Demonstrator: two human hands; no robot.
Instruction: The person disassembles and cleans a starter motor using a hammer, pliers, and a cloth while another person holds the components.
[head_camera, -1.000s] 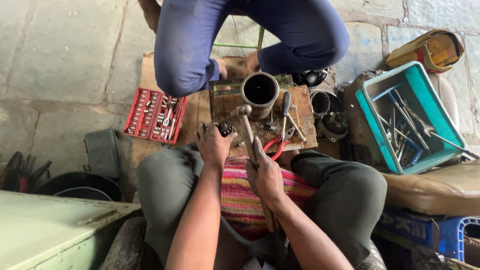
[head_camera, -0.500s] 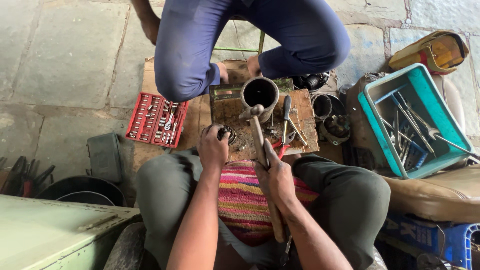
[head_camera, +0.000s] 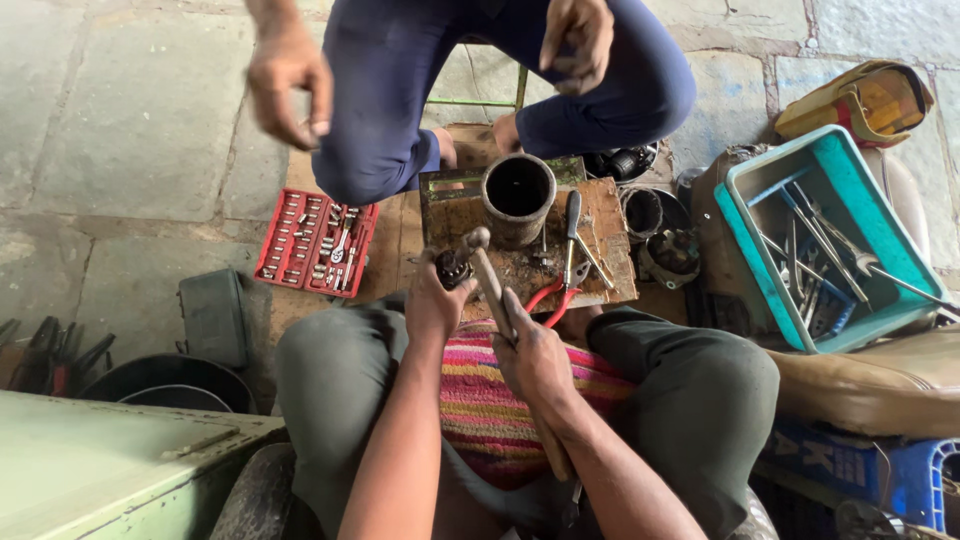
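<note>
On the wooden board (head_camera: 610, 262) between the person's knees, the left hand (head_camera: 432, 305) is closed around a small dark metal part (head_camera: 452, 268), pressing it against the board's near left edge. Just to its right, the right hand (head_camera: 530, 355) is wrapped tight around the wooden handle of a hammer (head_camera: 492, 285), whose round steel head points up and away, close beside the part but not touching it. Farther along the board stands a dark metal cylinder (head_camera: 518, 198), upright with its mouth open, and right of it lie a screwdriver (head_camera: 572, 228) and red-handled pliers (head_camera: 556, 298). A red socket set (head_camera: 315, 243) lies open on the floor at left; a teal tray (head_camera: 750, 215) of tools sits at right. Another person squats at the far side, both hands raised.
</note>
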